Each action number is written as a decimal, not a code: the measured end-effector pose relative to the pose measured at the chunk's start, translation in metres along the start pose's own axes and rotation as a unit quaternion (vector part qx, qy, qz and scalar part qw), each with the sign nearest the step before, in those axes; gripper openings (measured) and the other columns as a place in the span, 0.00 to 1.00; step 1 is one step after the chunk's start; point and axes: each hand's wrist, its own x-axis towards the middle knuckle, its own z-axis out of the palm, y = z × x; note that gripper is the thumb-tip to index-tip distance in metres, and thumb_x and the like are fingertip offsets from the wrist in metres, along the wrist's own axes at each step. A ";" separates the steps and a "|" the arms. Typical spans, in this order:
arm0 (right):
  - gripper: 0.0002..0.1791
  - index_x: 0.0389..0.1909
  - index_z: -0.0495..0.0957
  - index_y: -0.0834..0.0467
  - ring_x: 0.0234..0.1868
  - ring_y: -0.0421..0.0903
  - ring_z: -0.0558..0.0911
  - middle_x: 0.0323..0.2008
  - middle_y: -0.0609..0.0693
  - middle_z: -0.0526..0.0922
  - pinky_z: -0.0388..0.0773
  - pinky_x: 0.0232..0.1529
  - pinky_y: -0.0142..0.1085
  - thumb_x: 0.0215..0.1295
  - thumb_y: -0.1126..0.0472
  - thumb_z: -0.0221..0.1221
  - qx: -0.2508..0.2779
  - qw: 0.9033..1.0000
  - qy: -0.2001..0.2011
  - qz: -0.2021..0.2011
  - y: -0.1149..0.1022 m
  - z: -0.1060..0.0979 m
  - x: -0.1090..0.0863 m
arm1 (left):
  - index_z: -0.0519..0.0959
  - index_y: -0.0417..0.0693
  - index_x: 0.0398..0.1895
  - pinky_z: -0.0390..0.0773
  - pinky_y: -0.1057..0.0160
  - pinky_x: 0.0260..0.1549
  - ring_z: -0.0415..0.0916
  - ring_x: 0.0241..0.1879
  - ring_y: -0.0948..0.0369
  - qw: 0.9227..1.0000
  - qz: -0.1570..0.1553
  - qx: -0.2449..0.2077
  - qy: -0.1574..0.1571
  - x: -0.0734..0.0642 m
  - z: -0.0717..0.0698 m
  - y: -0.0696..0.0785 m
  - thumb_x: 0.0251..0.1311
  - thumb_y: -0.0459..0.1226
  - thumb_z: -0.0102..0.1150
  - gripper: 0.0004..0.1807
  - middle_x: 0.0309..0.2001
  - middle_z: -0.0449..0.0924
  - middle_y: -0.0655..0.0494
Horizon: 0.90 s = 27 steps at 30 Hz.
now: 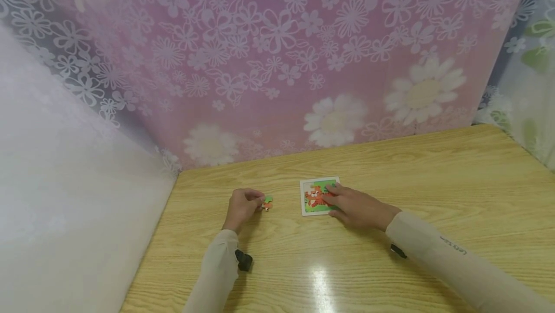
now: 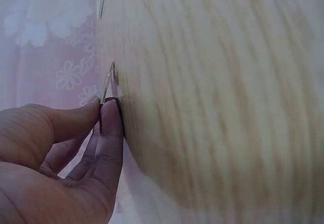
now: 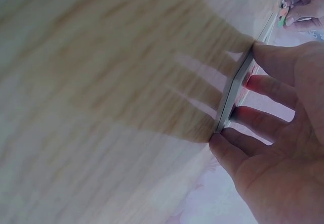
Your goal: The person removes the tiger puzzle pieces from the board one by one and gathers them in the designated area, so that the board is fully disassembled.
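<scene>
In the head view, my left hand (image 1: 243,206) pinches a small green and orange jigsaw piece (image 1: 268,202) between thumb and fingertips, just above the wooden table. The left wrist view shows the piece (image 2: 106,85) edge-on and tilted. To the right lies a square puzzle board (image 1: 302,199) with a white border and an orange tiger on green. My right hand (image 1: 360,208) rests over its right side, hiding part of the picture. Seen from the right wrist, the fingers are spread, some on the picture and others touching the board's edge (image 3: 230,97).
The wood-grain table (image 1: 433,183) extends on both sides of the hands. A pink flowered curtain (image 1: 277,62) hangs along its far edge. A pale sheet (image 1: 65,183) stands at the left, and another patterned one (image 1: 531,62) at the right.
</scene>
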 end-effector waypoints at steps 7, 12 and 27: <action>0.28 0.69 0.70 0.69 0.71 0.73 0.62 0.71 0.74 0.62 0.67 0.66 0.58 0.75 0.57 0.59 -0.006 1.000 -0.002 0.001 0.003 0.001 0.000 | 0.86 0.34 0.42 0.85 0.59 0.37 0.85 0.34 0.56 1.000 0.008 0.010 -0.003 -0.003 -0.001 0.004 0.66 0.28 0.64 0.05 0.38 0.85 0.45; 0.28 0.68 0.70 0.69 0.71 0.74 0.61 0.71 0.74 0.62 0.67 0.66 0.59 0.75 0.58 0.59 -0.007 1.000 -0.005 0.000 0.001 -0.001 0.000 | 0.86 0.34 0.43 0.85 0.58 0.38 0.85 0.35 0.55 1.000 0.011 0.024 -0.011 -0.003 -0.003 0.006 0.66 0.27 0.64 0.06 0.40 0.85 0.45; 0.27 0.67 0.71 0.70 0.69 0.75 0.63 0.69 0.76 0.62 0.69 0.64 0.59 0.73 0.59 0.61 -0.011 1.000 -0.001 -0.013 -0.002 -0.004 -0.001 | 0.87 0.38 0.43 0.83 0.53 0.42 0.83 0.41 0.52 0.985 0.087 0.148 -0.026 -0.001 0.006 0.028 0.65 0.33 0.67 0.07 0.40 0.86 0.49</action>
